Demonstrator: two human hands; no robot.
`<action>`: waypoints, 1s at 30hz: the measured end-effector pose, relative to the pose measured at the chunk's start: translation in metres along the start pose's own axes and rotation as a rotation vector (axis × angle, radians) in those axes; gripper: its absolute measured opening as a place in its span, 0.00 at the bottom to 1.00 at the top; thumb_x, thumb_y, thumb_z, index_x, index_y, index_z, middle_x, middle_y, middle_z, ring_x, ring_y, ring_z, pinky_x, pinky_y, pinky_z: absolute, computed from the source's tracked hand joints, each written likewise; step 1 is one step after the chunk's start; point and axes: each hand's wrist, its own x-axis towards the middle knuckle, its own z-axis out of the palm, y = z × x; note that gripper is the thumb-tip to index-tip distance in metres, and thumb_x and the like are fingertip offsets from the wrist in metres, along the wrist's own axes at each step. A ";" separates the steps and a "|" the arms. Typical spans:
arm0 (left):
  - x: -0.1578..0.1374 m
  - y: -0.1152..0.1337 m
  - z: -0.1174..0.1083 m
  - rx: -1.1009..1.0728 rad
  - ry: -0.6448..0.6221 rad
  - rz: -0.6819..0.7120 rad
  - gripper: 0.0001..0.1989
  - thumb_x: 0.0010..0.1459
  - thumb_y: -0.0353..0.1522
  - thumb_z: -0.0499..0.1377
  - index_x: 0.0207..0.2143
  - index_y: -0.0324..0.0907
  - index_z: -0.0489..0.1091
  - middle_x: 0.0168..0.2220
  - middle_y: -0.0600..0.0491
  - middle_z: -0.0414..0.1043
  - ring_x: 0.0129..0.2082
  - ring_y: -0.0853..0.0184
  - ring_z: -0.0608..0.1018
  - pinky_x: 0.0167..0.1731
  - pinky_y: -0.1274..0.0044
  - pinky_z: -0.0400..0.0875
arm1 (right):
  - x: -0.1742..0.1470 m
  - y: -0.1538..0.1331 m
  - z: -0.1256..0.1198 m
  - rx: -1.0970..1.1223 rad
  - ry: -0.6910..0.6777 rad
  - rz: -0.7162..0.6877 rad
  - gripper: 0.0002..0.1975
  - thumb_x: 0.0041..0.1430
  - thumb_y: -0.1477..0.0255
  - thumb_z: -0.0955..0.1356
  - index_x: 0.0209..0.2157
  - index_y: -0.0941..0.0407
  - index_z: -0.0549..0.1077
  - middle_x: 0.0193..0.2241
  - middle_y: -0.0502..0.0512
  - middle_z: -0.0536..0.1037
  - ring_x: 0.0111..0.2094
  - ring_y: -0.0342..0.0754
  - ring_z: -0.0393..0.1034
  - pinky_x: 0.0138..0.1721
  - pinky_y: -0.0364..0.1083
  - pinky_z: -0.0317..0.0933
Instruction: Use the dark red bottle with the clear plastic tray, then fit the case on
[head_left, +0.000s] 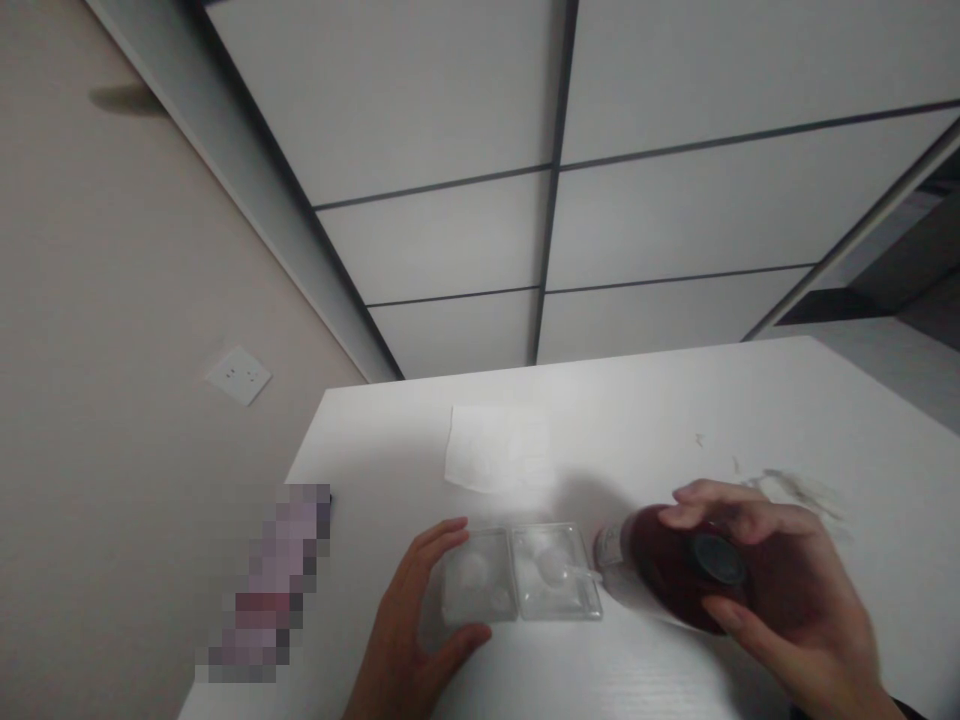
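A clear plastic case (517, 575) with two square halves, each with a rounded shape inside, lies on the white table. My left hand (424, 610) curves around its left half, fingertips at the far edge and thumb at the near edge. A small clear spoon-like piece (574, 572) rests over the right half. To the right, my right hand (802, 580) is wrapped around the upper part of a dark red bottle (667, 560) with a dark round cap (718, 558). A label shows on the bottle's left side; whether its base touches the table I cannot tell.
Behind the case lies a white sheet of tissue or paper (495, 450). A crumpled clear wrapper (806, 495) is beyond my right hand. A pixelated pinkish object (274, 590) sits at the left table edge. White cabinet panels (442, 240) stand beyond the table (637, 410).
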 end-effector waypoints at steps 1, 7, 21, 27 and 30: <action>0.000 0.000 0.000 0.002 -0.003 0.004 0.28 0.68 0.48 0.64 0.67 0.56 0.66 0.67 0.47 0.71 0.67 0.50 0.75 0.66 0.56 0.72 | 0.000 0.000 -0.001 -0.042 -0.022 -0.003 0.08 0.71 0.62 0.72 0.46 0.49 0.76 0.41 0.56 0.84 0.50 0.51 0.80 0.47 0.44 0.77; 0.001 0.000 0.001 0.005 -0.003 0.008 0.29 0.68 0.46 0.65 0.67 0.56 0.65 0.67 0.46 0.71 0.67 0.49 0.75 0.66 0.56 0.73 | 0.001 0.002 -0.004 0.001 -0.024 0.009 0.10 0.69 0.59 0.73 0.46 0.48 0.75 0.38 0.55 0.83 0.46 0.53 0.81 0.42 0.46 0.78; 0.003 0.001 0.000 0.039 0.016 0.039 0.29 0.67 0.45 0.66 0.67 0.56 0.67 0.66 0.46 0.73 0.65 0.50 0.77 0.63 0.57 0.76 | 0.000 -0.002 0.000 -0.142 -0.091 -0.022 0.17 0.76 0.55 0.63 0.45 0.48 0.79 0.46 0.56 0.82 0.49 0.48 0.79 0.45 0.42 0.75; 0.003 0.002 0.002 0.042 0.039 0.044 0.27 0.67 0.45 0.67 0.65 0.56 0.68 0.65 0.46 0.74 0.64 0.50 0.78 0.62 0.57 0.77 | 0.000 -0.001 0.003 -0.038 -0.057 0.002 0.18 0.74 0.53 0.66 0.41 0.50 0.79 0.38 0.53 0.79 0.40 0.46 0.78 0.42 0.40 0.75; 0.002 0.001 0.002 0.022 -0.001 0.007 0.27 0.67 0.43 0.66 0.66 0.56 0.66 0.66 0.47 0.72 0.66 0.51 0.76 0.64 0.56 0.74 | -0.004 0.004 0.007 0.019 -0.045 0.003 0.16 0.74 0.54 0.67 0.43 0.50 0.80 0.42 0.53 0.82 0.44 0.47 0.80 0.45 0.42 0.75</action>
